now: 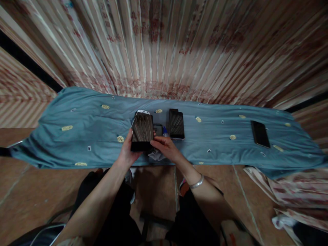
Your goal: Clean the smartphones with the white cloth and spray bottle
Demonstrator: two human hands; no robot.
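Note:
A dark phone (142,131), its glossy screen reflecting the curtain stripes, is held up in my left hand (127,149), fingers wrapped round its lower left side. My right hand (165,147) pinches at the phone's lower right edge. Behind the held phone, the white top of another phone (143,112) shows. A grey item (158,130) and a small blue-capped bottle (165,131) lie just right of it. Under my right hand is a crumpled greyish cloth (156,155). Two dark phones (177,125) overlap to the right of the bottle.
A blue-green patterned cloth (97,124) covers the long, narrow table. Another dark phone (260,134) lies alone toward the right end. Pleated curtains (164,51) hang behind the table. A white and red fabric (297,191) hangs at the lower right.

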